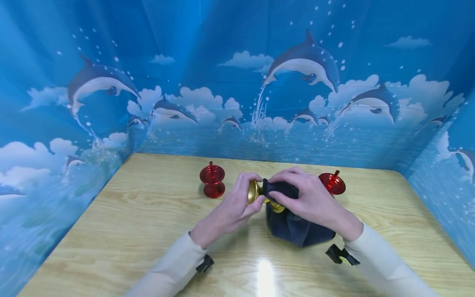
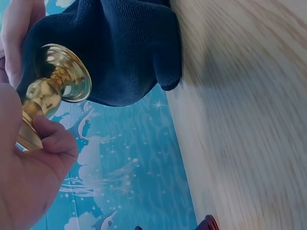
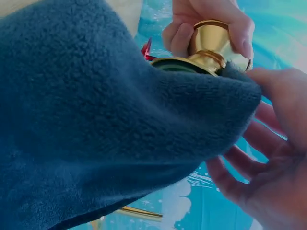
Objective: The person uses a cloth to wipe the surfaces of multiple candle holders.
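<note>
Holding a gold candlestick (image 1: 259, 194) above the middle of the table (image 1: 148, 231), nearer its far edge, I see my left hand (image 1: 233, 210) curled round one flared end while my right hand (image 1: 311, 202) pinches a dark blue cloth (image 1: 297, 231) over the other. The polished metal looks hard, fairly heavy and slippery, so the narrow stem is probably the surest grip. The cloth is soft and limp. Two red candlesticks (image 1: 212, 180) stand behind.
</note>
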The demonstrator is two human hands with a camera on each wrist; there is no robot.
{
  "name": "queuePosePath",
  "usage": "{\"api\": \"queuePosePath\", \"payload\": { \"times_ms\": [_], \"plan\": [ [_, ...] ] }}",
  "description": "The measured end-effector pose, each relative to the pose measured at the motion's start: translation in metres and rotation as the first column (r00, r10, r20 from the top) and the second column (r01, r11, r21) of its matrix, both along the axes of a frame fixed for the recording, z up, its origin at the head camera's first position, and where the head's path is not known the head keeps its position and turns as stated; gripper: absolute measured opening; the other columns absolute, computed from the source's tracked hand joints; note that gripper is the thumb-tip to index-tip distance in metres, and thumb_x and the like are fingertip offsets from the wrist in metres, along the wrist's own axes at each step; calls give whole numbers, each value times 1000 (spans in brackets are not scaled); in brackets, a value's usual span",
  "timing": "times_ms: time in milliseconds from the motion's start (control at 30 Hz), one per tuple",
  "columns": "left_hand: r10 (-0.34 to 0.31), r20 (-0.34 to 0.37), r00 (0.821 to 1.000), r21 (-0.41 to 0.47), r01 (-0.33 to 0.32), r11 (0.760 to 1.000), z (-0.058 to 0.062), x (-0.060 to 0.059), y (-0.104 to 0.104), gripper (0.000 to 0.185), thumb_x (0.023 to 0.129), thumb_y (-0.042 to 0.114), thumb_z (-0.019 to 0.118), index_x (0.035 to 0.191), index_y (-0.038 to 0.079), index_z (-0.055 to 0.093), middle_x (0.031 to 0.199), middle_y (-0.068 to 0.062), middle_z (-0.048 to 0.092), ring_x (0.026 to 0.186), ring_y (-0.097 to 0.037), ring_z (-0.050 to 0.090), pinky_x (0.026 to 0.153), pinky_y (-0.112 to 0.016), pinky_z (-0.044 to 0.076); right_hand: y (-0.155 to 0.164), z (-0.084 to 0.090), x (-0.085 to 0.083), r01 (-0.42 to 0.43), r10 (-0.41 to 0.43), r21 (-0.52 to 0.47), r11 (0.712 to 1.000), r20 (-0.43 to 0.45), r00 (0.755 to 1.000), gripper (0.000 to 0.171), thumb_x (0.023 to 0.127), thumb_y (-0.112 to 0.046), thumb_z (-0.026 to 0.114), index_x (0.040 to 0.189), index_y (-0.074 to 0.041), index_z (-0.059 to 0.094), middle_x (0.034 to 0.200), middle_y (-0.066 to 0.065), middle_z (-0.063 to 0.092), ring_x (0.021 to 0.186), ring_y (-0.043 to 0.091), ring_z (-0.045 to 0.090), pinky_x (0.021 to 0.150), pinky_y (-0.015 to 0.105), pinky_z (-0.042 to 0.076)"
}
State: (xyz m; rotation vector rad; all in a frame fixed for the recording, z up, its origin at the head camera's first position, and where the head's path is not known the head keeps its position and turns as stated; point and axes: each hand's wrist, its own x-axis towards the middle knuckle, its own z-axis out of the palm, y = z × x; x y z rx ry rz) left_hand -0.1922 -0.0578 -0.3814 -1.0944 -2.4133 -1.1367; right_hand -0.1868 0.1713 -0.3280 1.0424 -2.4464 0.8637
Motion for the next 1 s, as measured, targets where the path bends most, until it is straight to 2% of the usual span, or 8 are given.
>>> {"api": "queuePosePath", "payload": {
  "times_ms": [167, 367, 467, 633, 733, 800, 900, 1000],
  "plan": [
    [14, -50, 999, -32, -16, 999, -2, 1, 0, 38, 103, 22, 54, 134, 5, 41, 122, -12, 50, 96, -16, 51, 77, -24, 51, -1, -4, -1, -5, -1, 78, 997, 77, 997, 29, 86, -20, 83, 113, -19, 73, 115, 2, 72, 103, 20, 69, 82, 39, 60],
    [30, -71, 997, -36, -32, 999, -2, 1, 3, 36, 103, 24, 53, 132, 5, 42, 117, -11, 49, 91, -15, 51, 73, -23, 49, -2, -5, -1, 3, -12, 116, 993, 73, 997, 32, 83, -22, 86, 113, -15, 74, 119, 7, 72, 108, 25, 70, 84, 42, 60],
    [57, -42, 998, -10, -57, 998, -2, 2, 7, 35, 103, 23, 52, 131, 4, 43, 116, -12, 50, 91, -16, 51, 74, -25, 49, -3, -7, -1, -3, 0, 107, 994, 27, 1000, 33, 81, -20, 87, 111, -12, 75, 115, 7, 73, 106, 25, 70, 83, 41, 61],
    [119, 100, 988, 43, -124, 991, -1, 4, 14, 33, 106, 25, 48, 131, 5, 42, 109, -9, 50, 90, -17, 50, 77, -28, 46, -7, -13, 1, -6, 15, 84, 996, -116, 993, 35, 78, -17, 90, 110, -9, 77, 109, 6, 77, 109, 27, 69, 85, 43, 61],
    [144, 219, 965, 87, -166, 982, 2, 5, 18, 33, 107, 28, 47, 132, 7, 41, 102, -8, 51, 86, -17, 50, 75, -29, 45, -9, -16, 3, -13, 30, 78, 997, -209, 977, 35, 76, -14, 90, 108, -9, 77, 108, 5, 78, 109, 28, 69, 87, 45, 60],
    [152, 305, 940, 113, -194, 974, 5, 6, 20, 34, 108, 30, 46, 133, 8, 41, 99, -8, 52, 83, -17, 52, 75, -30, 45, -11, -18, 4, -5, 30, 92, 996, -273, 962, 34, 75, -14, 91, 106, -10, 78, 109, 5, 78, 109, 28, 69, 88, 46, 59],
    [175, 427, 887, 127, -250, 960, 9, 8, 21, 34, 109, 33, 43, 134, 10, 40, 94, -9, 55, 80, -19, 54, 75, -33, 47, -14, -21, 9, 20, 27, 127, 992, -360, 932, 33, 73, -14, 91, 104, -12, 80, 110, 5, 78, 111, 30, 68, 88, 49, 57],
    [202, 497, 844, 116, -295, 949, 12, 9, 22, 32, 110, 34, 41, 132, 11, 40, 93, -9, 57, 81, -20, 56, 77, -35, 47, -16, -23, 13, 49, 25, 164, 985, -419, 907, 32, 73, -15, 91, 103, -13, 80, 111, 5, 78, 112, 31, 67, 87, 49, 55]
  ]
}}
